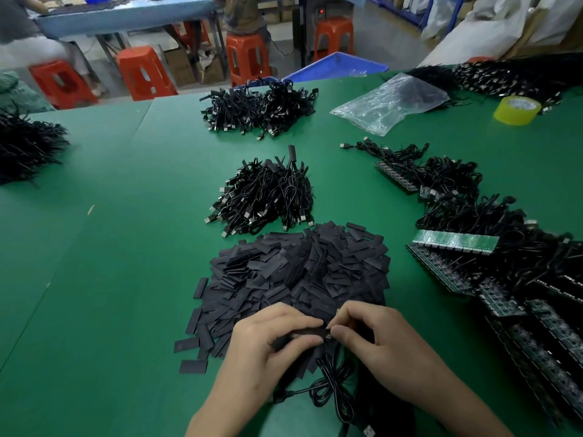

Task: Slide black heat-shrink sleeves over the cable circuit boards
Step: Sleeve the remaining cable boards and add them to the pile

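At the near edge of the green tabletop (94,279), both hands meet over the front of the heap of loose sleeves (296,275). The left hand (268,339) is closed around one black sleeve (307,333), pinching it flat between thumb and fingers. The right hand (366,332) is pinched shut at the sleeve's right mouth, on something small that looks like the end of the cable (331,386) looping down toward the viewer; the board itself is too hidden to make out. The step in hand appears to be threading the sleeve onto the cable. Next, the sleeve probably needs pushing along until it covers the board, with the mouth held open.

Finished cables lie in a pile (262,197) just beyond the sleeves, with another pile (258,105) farther off. Bare boards with cables (457,241) wait along the right side.

The only container on the tabletop is a clear plastic bag (388,102) at the far right, lying crumpled and seemingly empty. Near it stands a yellow tape roll (517,110).
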